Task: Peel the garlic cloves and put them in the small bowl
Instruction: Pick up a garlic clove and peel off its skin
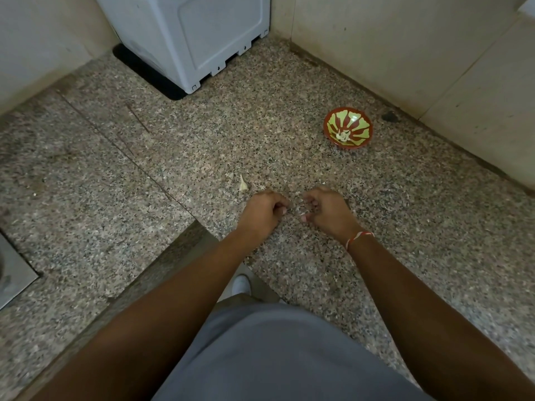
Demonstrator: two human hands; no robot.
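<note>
My left hand (pixel 262 212) and my right hand (pixel 327 211) meet over the speckled granite counter (pixel 144 169), fingers curled. Between their fingertips they pinch a small pale garlic clove (pixel 298 210), mostly hidden by the fingers. A red thread band circles my right wrist. Another unpeeled clove (pixel 243 184) lies on the counter just beyond my left hand. The small red bowl with green petals (pixel 359 118) stands far right, near the wall, with a few peeled white cloves (pixel 343 136) at its bottom.
A white appliance (pixel 191 39) on a black mat stands at the back. Tiled walls close off the back and right. A steel sink edge (pixel 14 270) shows at the left. The counter's front edge runs diagonally below my arms.
</note>
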